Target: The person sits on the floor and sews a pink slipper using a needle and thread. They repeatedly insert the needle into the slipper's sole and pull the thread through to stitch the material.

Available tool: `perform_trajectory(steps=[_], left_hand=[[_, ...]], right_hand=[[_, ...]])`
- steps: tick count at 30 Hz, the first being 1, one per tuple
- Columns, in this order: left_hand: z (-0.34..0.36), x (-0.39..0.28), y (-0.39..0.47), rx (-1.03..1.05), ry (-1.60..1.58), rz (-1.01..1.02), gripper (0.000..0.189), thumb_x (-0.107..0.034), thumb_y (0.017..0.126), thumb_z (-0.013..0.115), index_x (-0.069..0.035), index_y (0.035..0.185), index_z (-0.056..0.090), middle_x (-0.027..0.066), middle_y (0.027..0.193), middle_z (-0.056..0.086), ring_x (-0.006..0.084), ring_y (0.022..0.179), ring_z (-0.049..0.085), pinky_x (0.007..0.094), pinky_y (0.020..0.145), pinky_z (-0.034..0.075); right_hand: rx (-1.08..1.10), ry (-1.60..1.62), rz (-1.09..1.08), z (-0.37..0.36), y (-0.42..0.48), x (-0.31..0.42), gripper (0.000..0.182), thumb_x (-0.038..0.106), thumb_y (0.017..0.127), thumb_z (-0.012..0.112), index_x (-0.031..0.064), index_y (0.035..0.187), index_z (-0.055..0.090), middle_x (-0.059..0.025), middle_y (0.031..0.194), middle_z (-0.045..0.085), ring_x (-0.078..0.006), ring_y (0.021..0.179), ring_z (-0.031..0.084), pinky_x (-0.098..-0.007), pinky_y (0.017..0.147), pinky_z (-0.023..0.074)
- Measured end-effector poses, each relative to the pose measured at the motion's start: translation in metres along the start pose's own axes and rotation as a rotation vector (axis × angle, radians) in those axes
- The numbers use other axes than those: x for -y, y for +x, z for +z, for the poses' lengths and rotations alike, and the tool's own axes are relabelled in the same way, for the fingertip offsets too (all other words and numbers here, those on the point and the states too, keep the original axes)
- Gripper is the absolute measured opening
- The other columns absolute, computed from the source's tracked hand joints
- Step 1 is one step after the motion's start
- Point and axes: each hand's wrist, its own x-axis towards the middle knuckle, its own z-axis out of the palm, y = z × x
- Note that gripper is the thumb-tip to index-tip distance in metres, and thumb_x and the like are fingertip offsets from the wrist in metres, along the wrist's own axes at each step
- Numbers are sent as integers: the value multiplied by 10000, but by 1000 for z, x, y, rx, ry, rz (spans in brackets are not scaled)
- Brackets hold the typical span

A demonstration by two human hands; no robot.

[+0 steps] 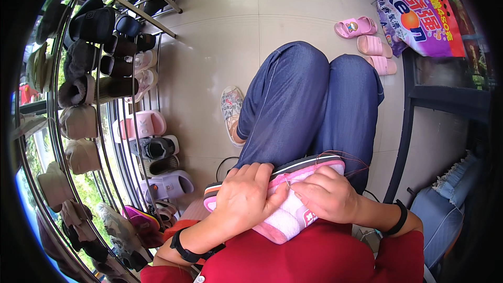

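Observation:
A pink fabric slipper (289,220) with a striped, dark-edged sole (302,164) lies tilted across my lap. My left hand (251,192) grips it, fingers over the sole edge and thumb on the pink upper. Close to that thumb, my right hand (328,194) pinches a thin, shiny needle (289,183) at the seam between upper and sole. Dark red thread (355,161) loops loosely beyond the right hand, over the jeans. A red label with writing (309,217) shows on the upper, partly under the right hand.
A metal shoe rack (135,133) full of shoes and slippers stands along the left. Pink slippers (375,46) lie on the tiled floor (212,55) at upper right, beside a purple and red detergent bag (428,19). A dark metal frame (401,145) and blue padded seat (436,220) are at right.

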Motion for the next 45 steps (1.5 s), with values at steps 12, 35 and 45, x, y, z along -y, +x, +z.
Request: perform_trajectory(steps=[12,35,45], left_hand=[[4,8,5,-10,-103,-20,331,-311,875,651,-1,988,627,152,791,633,338,722,624,430,660,489],[0,14,2,84,-242,-81,330,-279,888,623,10,1046,601,188,842,642,370,800,622,457,734,480],[1,13,4,55,-216,-83,307,-271,880,633,-9,1040,620,169,812,639,365,753,627,435,709,484]], right_hand=[[4,137,43,-3,10,-7,215,45,739,698,29,950,661,-68,833,594,-231,749,546,-331,697,482],[194,108,65,-12,22,-3,264,2,707,690,5,971,681,-69,819,587,-239,754,521,-335,690,469],[166,231,133,-12,23,-5,117,21,742,631,36,858,626,-87,819,555,-277,820,531,-370,729,468]])
